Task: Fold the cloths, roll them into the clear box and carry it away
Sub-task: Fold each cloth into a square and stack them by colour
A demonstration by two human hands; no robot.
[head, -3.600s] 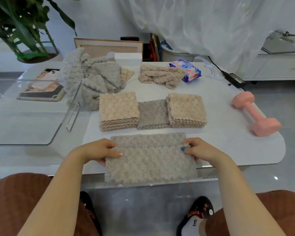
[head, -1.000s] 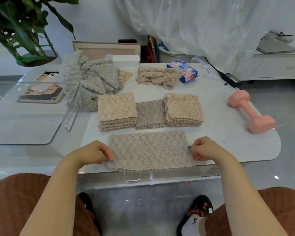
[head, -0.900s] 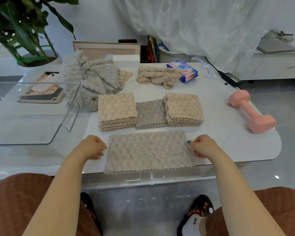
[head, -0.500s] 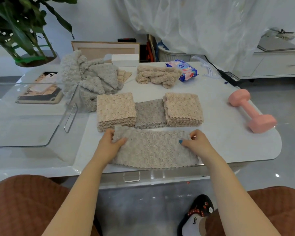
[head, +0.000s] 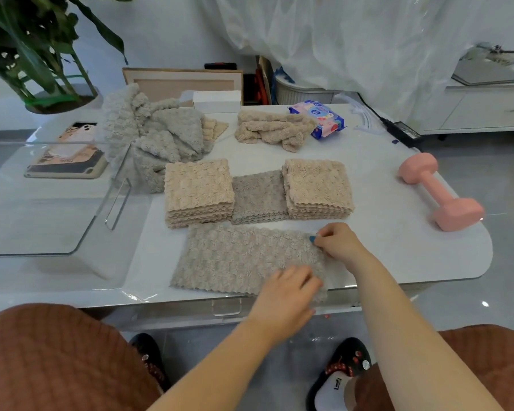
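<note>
A grey-beige fluffy cloth (head: 238, 258), folded into a long strip, lies at the table's near edge. My left hand (head: 288, 292) has crossed over and lies on the strip's near right corner, slightly blurred. My right hand (head: 336, 240) pinches the strip's far right corner. Behind it stand two beige folded stacks (head: 198, 191) (head: 316, 186) with a grey folded stack (head: 258, 197) between them. A heap of unfolded grey cloths (head: 158, 134) and a crumpled beige cloth (head: 272, 129) lie further back. The clear box (head: 57, 200) stands at the left.
A pink dumbbell (head: 439, 191) lies at the right of the white table (head: 398, 250). A tissue pack (head: 321, 117), a white box (head: 217, 99) and a power adapter (head: 404, 132) sit at the back. A tablet (head: 66, 158) shows through the clear box. A potted plant (head: 39, 54) stands far left.
My left hand has swept from the strip's far left corner across to its near right corner. My right hand stays at the far right corner. The strip lies flatter.
</note>
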